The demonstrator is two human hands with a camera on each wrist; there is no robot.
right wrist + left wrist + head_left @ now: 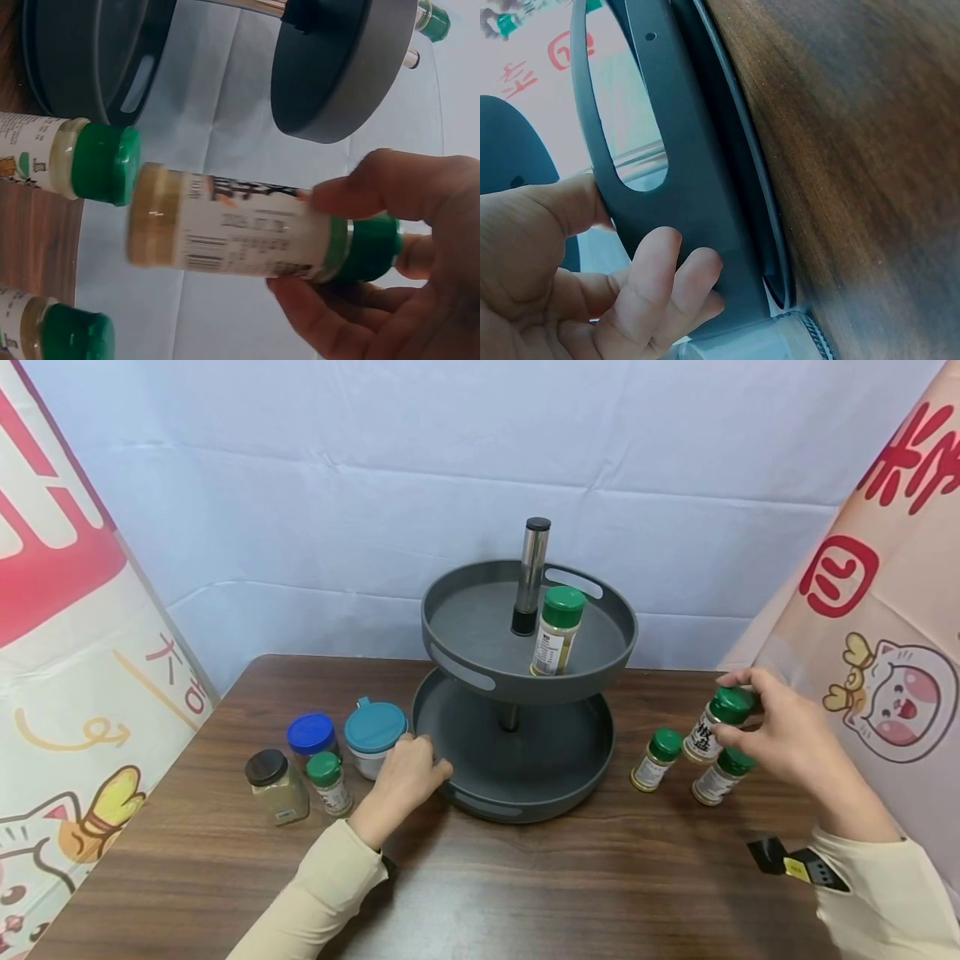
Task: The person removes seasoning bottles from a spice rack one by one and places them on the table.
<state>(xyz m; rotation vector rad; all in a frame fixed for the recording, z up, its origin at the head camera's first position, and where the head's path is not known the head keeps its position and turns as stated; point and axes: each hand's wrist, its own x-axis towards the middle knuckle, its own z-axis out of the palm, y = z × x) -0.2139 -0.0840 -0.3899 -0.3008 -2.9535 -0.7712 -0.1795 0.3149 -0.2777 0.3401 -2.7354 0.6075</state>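
A two-tier dark grey turntable rack stands on the table, its upper tray (480,589) above its lower tray (517,760). My left hand (405,781) holds the left wall of the lower tray, its thumb inside and its fingers (656,262) against the outer wall, below the handle slot. Off to the right, my right hand (780,731) grips a green-capped spice jar (240,225) near its cap. That jar is raised and tilted. Beneath it are two smaller green-capped jars, one nearer the rack (654,762) and one nearer the hand (716,781).
One green-capped jar (555,631) sits on the upper tray in front of the steel post (532,564). Left of the rack stand a teal-lidded container (375,731), a blue-lidded jar (311,735), a black-lidded jar (279,789) and a small green-capped jar (330,785).
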